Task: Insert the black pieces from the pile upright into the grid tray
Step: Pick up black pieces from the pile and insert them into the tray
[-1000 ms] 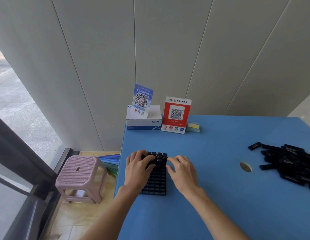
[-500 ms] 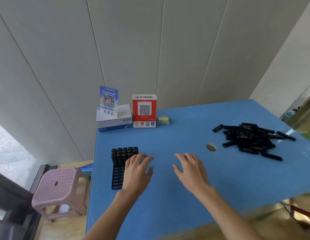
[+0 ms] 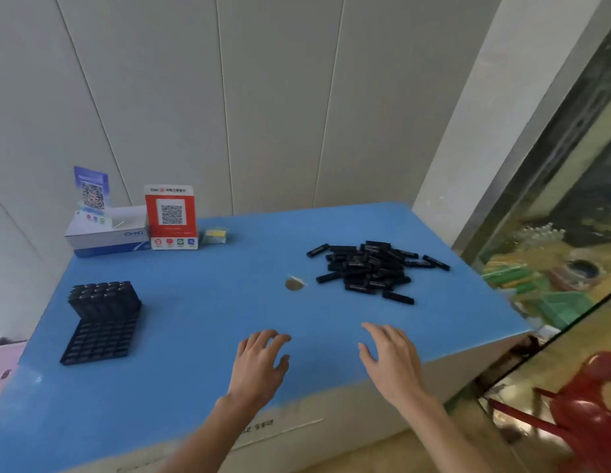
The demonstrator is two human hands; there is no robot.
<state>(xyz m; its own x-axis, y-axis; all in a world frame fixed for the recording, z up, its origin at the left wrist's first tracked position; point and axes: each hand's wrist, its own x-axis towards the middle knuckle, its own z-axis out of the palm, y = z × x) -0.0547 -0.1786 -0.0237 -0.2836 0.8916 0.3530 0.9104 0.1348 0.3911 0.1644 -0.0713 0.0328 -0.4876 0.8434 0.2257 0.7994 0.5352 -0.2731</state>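
Note:
A black grid tray lies on the left of the blue table. Its far rows hold several upright black pieces; the near cells look empty. A loose pile of black pieces lies flat at the table's right. My left hand hovers over the table's near middle with relaxed fingers, holding nothing. My right hand is beside it, fingers spread and empty, a short way in front of the pile. Both hands are well right of the tray.
A round hole sits in the tabletop just left of the pile. At the back left stand a white box, a blue QR sign, a red QR stand and a small yellow pad. A red chair stands right of the table.
Both hands left the tray and travelled right across the table toward the pile. The view swung right, so the tray now sits far left.

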